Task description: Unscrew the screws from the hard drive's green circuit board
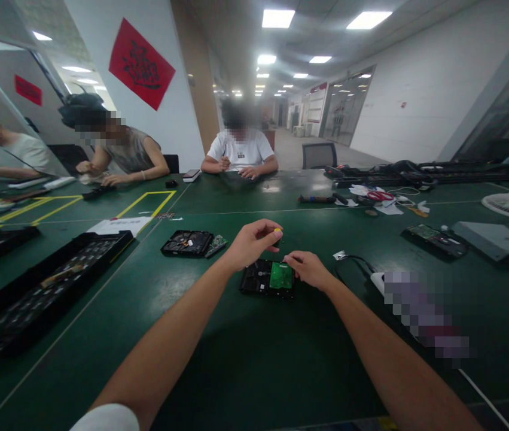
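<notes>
A black hard drive lies on the table in front of me, a green circuit board on its right part. Above its far edge, my left hand is closed, with a small yellow piece showing between thumb and fingers; the rest of that piece is hidden. My right hand pinches at the drive's far right corner. Whatever its fingertips hold, if anything, is too small to make out. Tiny specks lie on the table just beyond the drive.
Left of the drive sit an opened hard drive and a loose circuit board. A long black tray stands farther left. On the right are a power strip, another hard drive and a grey box. Co-workers sit across the table.
</notes>
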Action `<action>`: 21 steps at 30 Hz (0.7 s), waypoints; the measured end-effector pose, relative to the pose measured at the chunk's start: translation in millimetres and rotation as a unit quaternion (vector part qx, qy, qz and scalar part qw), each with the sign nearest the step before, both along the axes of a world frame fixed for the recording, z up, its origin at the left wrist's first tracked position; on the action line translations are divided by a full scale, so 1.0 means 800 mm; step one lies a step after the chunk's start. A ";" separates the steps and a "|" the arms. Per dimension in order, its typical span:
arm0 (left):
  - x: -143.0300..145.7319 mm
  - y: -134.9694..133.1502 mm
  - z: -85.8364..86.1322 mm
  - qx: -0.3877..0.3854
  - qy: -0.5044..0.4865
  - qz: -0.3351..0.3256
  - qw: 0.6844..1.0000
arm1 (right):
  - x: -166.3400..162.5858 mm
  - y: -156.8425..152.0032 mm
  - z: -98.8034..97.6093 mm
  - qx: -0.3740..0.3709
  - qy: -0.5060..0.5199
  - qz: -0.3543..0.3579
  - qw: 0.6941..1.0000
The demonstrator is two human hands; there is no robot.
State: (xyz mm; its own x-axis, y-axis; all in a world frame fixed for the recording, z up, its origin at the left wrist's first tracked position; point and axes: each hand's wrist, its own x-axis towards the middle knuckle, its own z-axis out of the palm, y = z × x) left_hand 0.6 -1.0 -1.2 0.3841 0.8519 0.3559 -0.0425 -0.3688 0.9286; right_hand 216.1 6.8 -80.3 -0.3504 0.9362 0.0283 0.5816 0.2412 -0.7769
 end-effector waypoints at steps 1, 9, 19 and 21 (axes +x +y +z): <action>0.000 -0.001 0.001 -0.001 0.003 -0.005 1.000 | 0.000 0.000 0.000 0.000 0.000 0.000 1.000; -0.002 -0.004 0.008 -0.016 0.013 -0.029 0.999 | -0.001 -0.002 0.003 -0.008 -0.001 -0.008 1.000; -0.007 -0.002 0.007 -0.019 0.029 -0.045 0.998 | 0.000 0.002 -0.002 -0.003 -0.004 -0.007 1.000; -0.006 -0.002 0.005 -0.018 0.026 -0.045 0.998 | 0.000 0.002 -0.002 -0.002 -0.003 -0.006 1.000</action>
